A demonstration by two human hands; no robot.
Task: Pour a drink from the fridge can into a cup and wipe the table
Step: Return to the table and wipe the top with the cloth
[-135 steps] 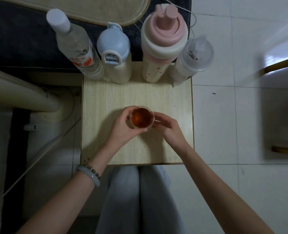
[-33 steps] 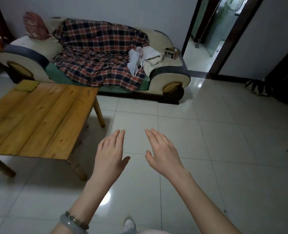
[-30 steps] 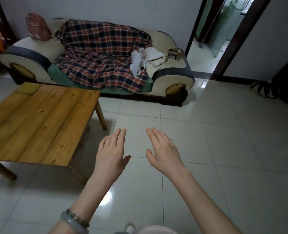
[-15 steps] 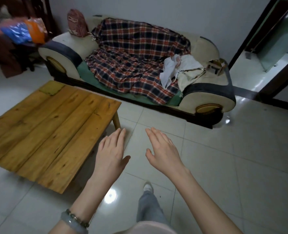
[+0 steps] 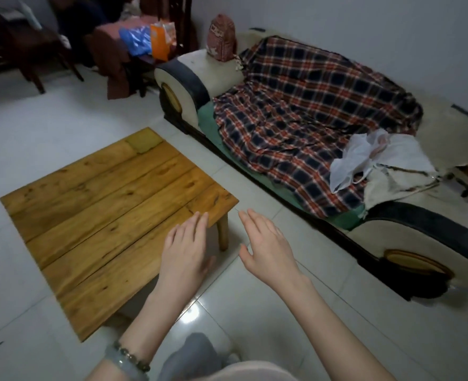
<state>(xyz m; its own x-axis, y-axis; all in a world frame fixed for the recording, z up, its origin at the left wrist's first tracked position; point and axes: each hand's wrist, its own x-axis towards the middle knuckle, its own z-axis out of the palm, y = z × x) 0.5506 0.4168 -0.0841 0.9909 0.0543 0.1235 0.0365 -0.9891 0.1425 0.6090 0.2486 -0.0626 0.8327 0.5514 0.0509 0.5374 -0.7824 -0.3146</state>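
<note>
Table (image 5: pixel 98 215) beside two empty hands

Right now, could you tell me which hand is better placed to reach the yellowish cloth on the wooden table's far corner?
Probably the left hand: it is open, empty and over the wooden table, on the cloth's side. The right hand, also empty, hangs over the floor beyond the table edge.
</note>
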